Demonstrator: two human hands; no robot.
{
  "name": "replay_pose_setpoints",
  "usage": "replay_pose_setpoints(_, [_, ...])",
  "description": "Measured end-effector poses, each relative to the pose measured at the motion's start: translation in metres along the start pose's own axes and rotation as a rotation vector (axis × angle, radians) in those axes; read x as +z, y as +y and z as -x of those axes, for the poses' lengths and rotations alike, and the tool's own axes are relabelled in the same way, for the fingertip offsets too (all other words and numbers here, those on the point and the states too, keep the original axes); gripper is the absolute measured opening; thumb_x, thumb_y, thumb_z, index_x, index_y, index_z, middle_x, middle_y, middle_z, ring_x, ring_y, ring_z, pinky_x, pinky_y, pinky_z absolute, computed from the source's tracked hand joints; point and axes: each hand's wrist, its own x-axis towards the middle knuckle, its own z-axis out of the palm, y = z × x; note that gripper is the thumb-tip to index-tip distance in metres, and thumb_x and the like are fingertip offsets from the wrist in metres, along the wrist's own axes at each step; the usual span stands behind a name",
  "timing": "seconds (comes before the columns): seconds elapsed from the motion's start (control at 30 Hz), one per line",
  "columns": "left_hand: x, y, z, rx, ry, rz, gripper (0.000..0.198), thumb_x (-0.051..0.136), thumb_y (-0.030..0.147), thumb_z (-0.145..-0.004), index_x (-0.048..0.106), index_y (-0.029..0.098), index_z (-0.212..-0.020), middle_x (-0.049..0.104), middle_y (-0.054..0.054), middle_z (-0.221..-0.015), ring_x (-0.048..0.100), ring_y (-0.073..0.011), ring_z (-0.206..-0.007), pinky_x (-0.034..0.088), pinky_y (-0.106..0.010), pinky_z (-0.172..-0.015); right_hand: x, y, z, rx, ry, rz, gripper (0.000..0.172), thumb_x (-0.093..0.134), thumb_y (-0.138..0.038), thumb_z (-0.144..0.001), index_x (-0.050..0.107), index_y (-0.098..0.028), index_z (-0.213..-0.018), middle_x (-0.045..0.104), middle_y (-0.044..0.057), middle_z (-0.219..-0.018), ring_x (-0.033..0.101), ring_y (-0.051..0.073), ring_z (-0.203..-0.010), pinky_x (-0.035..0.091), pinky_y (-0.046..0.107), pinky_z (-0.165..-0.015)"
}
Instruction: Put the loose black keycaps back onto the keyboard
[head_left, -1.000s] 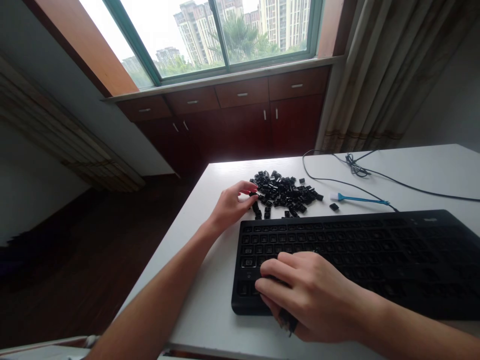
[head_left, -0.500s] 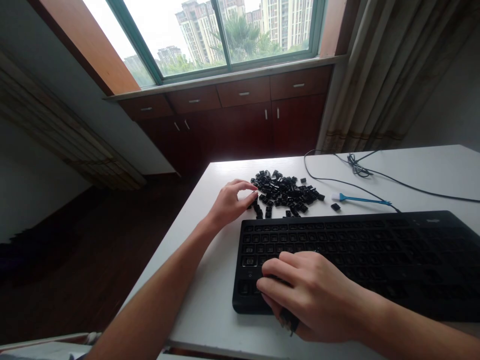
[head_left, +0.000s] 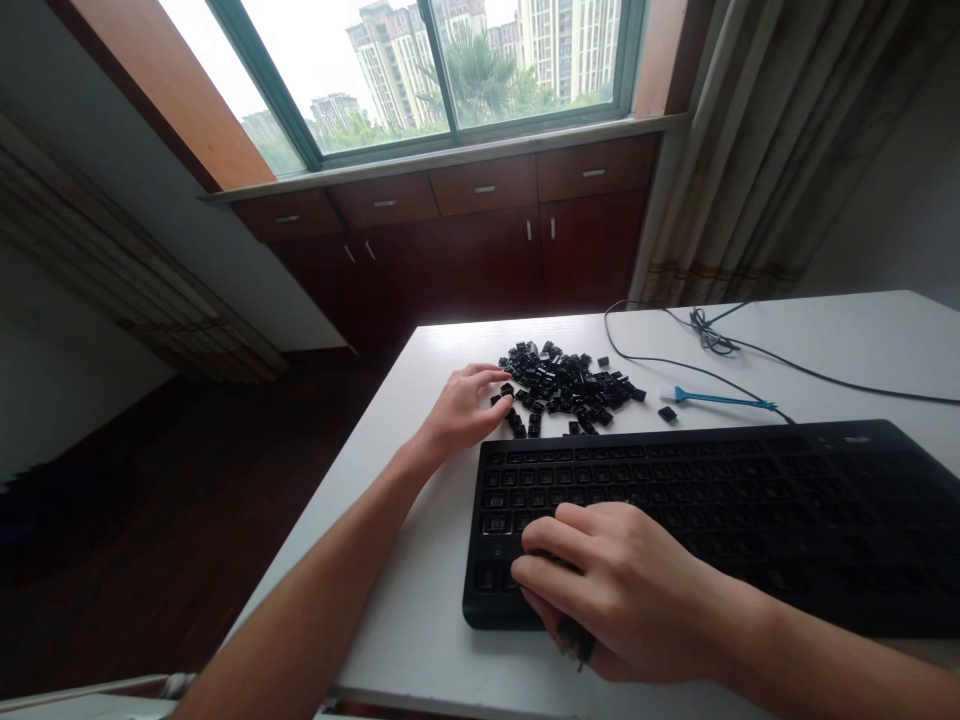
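Note:
A black keyboard [head_left: 675, 455] with its keycaps off lies at an angle on the white table. Beyond its left part is a heap of loose black keycaps [head_left: 570, 380]. At the heap's left edge, my left hand [head_left: 466, 410] is open, thumb and forefinger apart around a few keycaps; whether it touches them I cannot tell. My right hand [head_left: 619, 590] rests over the keyboard's lower left part, its fingers wrapped round a small black tool [head_left: 574, 640] with thin metal ends. Most of that tool is hidden in the palm.
A blue brush [head_left: 712, 397] with white bristles lies behind the keyboard, near a single keycap [head_left: 667, 413]. The keyboard's black cable [head_left: 712, 335] runs in a loose bundle across the table [head_left: 847, 335]. Wooden cabinets [head_left: 465, 255] stand below the window.
My left thumb and forefinger have spread a little wider, and keycaps show between them. My right hand has stayed in place over the keyboard. The view has shifted slightly.

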Motion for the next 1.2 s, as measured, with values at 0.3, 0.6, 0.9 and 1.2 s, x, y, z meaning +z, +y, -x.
replay_pose_setpoints(0.3, [0.0,0.005,0.0,-0.042,-0.016,0.123,0.023,0.061,0.037,-0.091,0.078,0.024,-0.099,0.069,-0.008,-0.117,0.069,-0.0239,-0.105,0.059,-0.039,-0.091,0.0,0.0,0.0,0.008,-0.009,-0.012,0.01,0.061,-0.02,-0.085,0.06,-0.021,-0.095,0.063,0.002,-0.094,0.044,0.016,-0.072,0.032,0.032,-0.058])
replay_pose_setpoints(0.6, [-0.026,-0.005,0.001,0.083,-0.147,-0.014,0.036,0.058,0.02,-0.081,0.074,0.024,-0.114,0.07,-0.006,-0.115,0.068,-0.0228,-0.103,0.056,-0.038,-0.092,-0.001,0.0,-0.001,0.011,-0.011,-0.019,0.01,0.058,-0.018,-0.086,0.06,-0.021,-0.095,0.063,0.001,-0.095,0.042,0.016,-0.071,0.03,0.032,-0.057])
replay_pose_setpoints(0.9, [-0.016,-0.003,0.0,0.06,-0.109,-0.017,0.029,0.06,0.046,-0.094,0.078,0.024,-0.103,0.069,-0.007,-0.104,0.069,-0.0209,-0.091,0.055,-0.035,-0.08,0.001,0.0,0.0,0.01,-0.015,-0.017,0.012,0.06,-0.019,-0.085,0.06,-0.021,-0.097,0.063,0.001,-0.095,0.043,0.016,-0.071,0.03,0.032,-0.058])
replay_pose_setpoints(1.2, [-0.014,0.0,0.001,0.069,-0.083,0.051,0.032,0.064,0.054,-0.092,0.076,0.026,-0.102,0.072,-0.004,-0.099,0.068,-0.0185,-0.085,0.052,-0.03,-0.07,0.0,0.002,0.001,-0.008,-0.023,-0.018,0.008,0.059,-0.021,-0.082,0.056,-0.021,-0.09,0.061,0.001,-0.092,0.04,0.015,-0.07,0.027,0.03,-0.056])
